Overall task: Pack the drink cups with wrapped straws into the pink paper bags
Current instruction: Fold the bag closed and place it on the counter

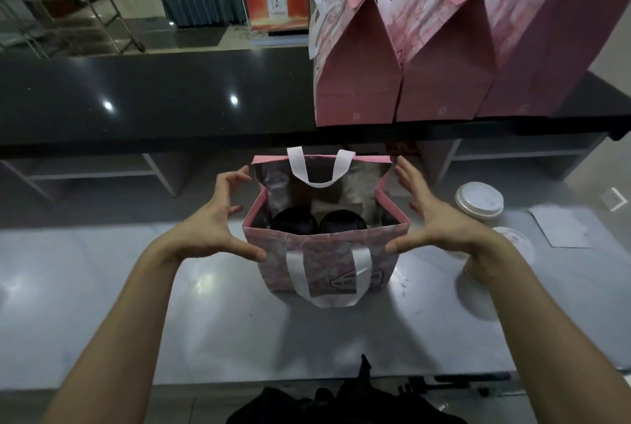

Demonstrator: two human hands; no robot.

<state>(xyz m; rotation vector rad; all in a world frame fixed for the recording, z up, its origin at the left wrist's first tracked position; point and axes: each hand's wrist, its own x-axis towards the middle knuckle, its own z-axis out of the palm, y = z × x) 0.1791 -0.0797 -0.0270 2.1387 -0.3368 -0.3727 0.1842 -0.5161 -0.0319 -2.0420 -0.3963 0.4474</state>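
Observation:
An open pink paper bag with white handles stands on the steel counter in the middle. Two cups with dark lids sit side by side inside it. My left hand is spread at the bag's left side, its thumb touching the near left corner. My right hand is spread at the right side, thumb at the near right corner. Neither hand grips anything. No straws show.
Three closed pink bags stand in a row on the black upper counter at the back right. Two white-lidded cups stand to the right of my right hand, one partly behind my wrist. A paper sheet lies further right.

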